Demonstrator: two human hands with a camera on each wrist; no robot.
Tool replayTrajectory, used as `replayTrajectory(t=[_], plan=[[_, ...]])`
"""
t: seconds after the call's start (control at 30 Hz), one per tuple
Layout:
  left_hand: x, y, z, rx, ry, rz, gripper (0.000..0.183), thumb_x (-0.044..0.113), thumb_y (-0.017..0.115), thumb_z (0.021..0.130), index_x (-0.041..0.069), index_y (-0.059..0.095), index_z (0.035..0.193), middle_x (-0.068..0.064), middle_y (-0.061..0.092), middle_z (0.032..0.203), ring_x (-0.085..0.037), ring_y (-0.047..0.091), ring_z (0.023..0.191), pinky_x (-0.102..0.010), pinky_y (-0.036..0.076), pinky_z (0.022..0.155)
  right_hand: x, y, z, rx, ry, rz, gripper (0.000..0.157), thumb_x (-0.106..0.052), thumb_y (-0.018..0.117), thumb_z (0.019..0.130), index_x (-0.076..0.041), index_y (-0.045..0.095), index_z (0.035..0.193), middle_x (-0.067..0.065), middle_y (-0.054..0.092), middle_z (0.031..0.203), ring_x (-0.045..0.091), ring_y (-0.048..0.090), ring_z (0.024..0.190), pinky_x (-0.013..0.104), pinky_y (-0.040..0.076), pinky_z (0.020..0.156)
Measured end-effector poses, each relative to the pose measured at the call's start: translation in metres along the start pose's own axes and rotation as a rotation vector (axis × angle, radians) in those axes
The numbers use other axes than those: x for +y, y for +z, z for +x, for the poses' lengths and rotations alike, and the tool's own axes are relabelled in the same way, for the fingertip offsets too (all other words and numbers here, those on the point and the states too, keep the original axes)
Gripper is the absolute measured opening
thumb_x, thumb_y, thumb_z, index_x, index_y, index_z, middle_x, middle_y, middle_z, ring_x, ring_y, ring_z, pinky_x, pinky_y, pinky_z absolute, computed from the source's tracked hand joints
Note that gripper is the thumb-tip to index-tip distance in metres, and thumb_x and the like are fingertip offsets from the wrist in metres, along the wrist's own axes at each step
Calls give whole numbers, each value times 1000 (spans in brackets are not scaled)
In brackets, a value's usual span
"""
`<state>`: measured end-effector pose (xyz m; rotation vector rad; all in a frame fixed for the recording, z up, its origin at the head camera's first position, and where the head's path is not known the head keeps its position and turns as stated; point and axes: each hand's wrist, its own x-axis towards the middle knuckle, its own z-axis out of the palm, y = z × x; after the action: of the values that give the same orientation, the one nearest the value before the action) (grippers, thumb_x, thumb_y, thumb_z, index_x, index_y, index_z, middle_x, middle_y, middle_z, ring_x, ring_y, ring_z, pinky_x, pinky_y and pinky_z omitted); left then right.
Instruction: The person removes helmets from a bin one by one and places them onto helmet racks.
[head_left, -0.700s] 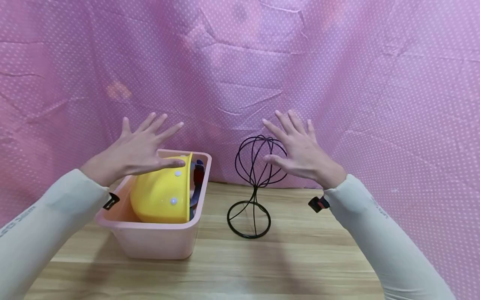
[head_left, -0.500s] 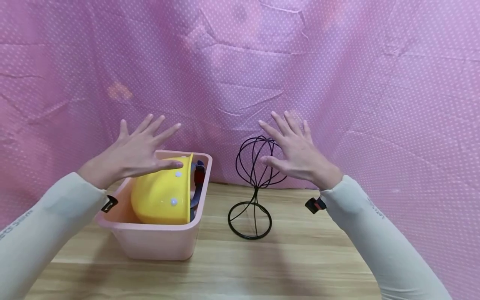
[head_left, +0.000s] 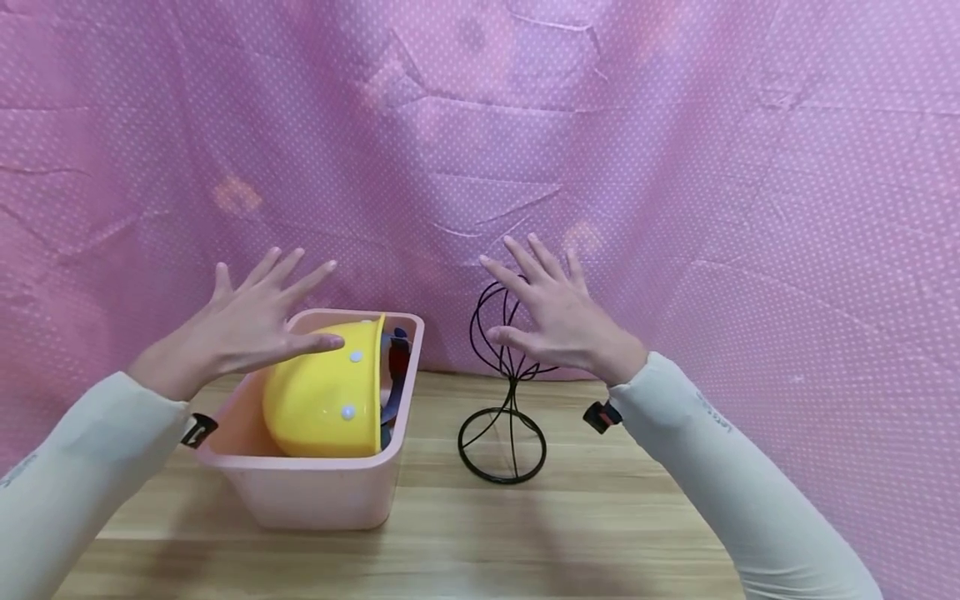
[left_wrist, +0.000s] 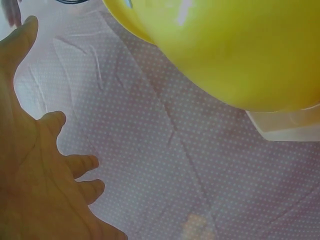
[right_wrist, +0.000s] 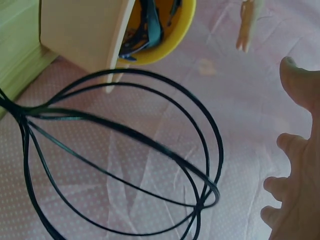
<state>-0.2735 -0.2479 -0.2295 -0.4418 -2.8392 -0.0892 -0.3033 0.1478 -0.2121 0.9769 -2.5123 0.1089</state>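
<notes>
A yellow hard hat point(head_left: 322, 400) lies on its side in a pink bin point(head_left: 322, 492), its brim facing right and dark straps showing inside. Over the bin's back left my left hand point(head_left: 240, 329) hovers with spread fingers, holding nothing. In the left wrist view the hard hat point(left_wrist: 240, 50) is apart from that hand's palm point(left_wrist: 35, 175). Right of the bin stands a black wire hat stand point(head_left: 512, 387) with a round base. My right hand point(head_left: 566, 321) is spread in the air before its wire dome and hides part of it. The right wrist view shows a gap between dome point(right_wrist: 135, 132) and fingers point(right_wrist: 290, 145).
Bin and stand are on a light wooden table point(head_left: 465, 533). Behind it hangs a pink polka-dot cloth point(head_left: 480, 133) with creases. A strap buckle point(head_left: 602, 416) sits at the right wrist and another point(head_left: 198, 430) at the left.
Both hands have moved left and slightly down in the head view, fingers still spread. The right hand now covers more of the stand's wire dome. The bin, hard hat and stand stay in place.
</notes>
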Motion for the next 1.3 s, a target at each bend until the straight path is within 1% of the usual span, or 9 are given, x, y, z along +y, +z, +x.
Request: replayTrajectory(t=[0.3, 0.47, 0.6, 0.73, 0.9, 1.0, 1.1, 1.2, 1.3], plan=[[-8, 8, -11, -9, -51, -31, 96, 77, 49, 90, 35, 5, 164, -20, 0, 172, -49, -2, 157, -89, -12, 107, -15, 10, 6, 29, -53, 39, 85, -66, 57, 93, -39, 16, 162, 5, 8, 174, 32, -1, 162, 72, -4, 124], [-12, 13, -18, -13, -55, -41, 95, 74, 51, 91, 34, 5, 164, -21, 1, 171, -50, -2, 157, -90, -10, 106, -25, 17, 11, 32, -89, 69, 83, -64, 57, 94, -38, 17, 163, 4, 7, 174, 33, 1, 162, 71, -3, 125], [-17, 18, -26, -13, -54, -39, 97, 75, 52, 90, 35, 5, 164, -20, 0, 172, -49, -3, 157, -91, -8, 105, -35, 22, 16, 26, -113, 113, 87, -62, 61, 93, -37, 16, 163, 5, 6, 174, 32, 1, 162, 66, -1, 128], [-20, 24, -34, -5, -55, -33, 98, 75, 54, 89, 34, 6, 164, -17, 0, 172, -47, -4, 158, -90, -5, 106, -44, 29, 21, 31, -144, 143, 90, -63, 62, 92, -36, 14, 163, 6, 7, 173, 32, 3, 161, 60, 5, 130], [-23, 27, -44, 8, -59, -46, 97, 74, 55, 89, 34, 7, 164, -17, 4, 172, -49, 3, 157, -88, -2, 110, -55, 38, 25, 20, -159, 188, 92, -64, 63, 91, -37, 13, 163, 4, 6, 174, 31, 4, 162, 61, 12, 128], [-27, 30, -50, 18, -59, -74, 97, 73, 57, 89, 34, 9, 164, -16, 7, 172, -48, 5, 157, -85, 0, 114, -60, 43, 26, 6, -167, 220, 93, -61, 65, 90, -35, 14, 163, 3, 6, 174, 28, 2, 162, 61, 14, 128], [-31, 33, -58, 34, -54, -111, 97, 71, 60, 88, 34, 13, 164, -18, 12, 171, -48, 10, 157, -81, 5, 117, -65, 49, 27, -3, -172, 266, 93, -57, 67, 91, -32, 15, 164, 4, 8, 173, 28, 3, 162, 61, 17, 128], [-35, 40, -65, 60, -52, -181, 98, 67, 65, 87, 30, 16, 164, -21, 18, 170, -50, 19, 154, -81, 14, 116, -70, 55, 27, -10, -168, 323, 94, -55, 68, 91, -29, 15, 164, 5, 10, 173, 29, 4, 162, 60, 19, 128], [-38, 50, -75, 93, -69, -290, 99, 59, 72, 85, 24, 23, 163, -21, 23, 168, -52, 26, 150, -81, 22, 111, -76, 61, 26, -23, -143, 366, 94, -53, 68, 92, -25, 15, 164, 4, 12, 173, 27, 9, 162, 56, 23, 128]])
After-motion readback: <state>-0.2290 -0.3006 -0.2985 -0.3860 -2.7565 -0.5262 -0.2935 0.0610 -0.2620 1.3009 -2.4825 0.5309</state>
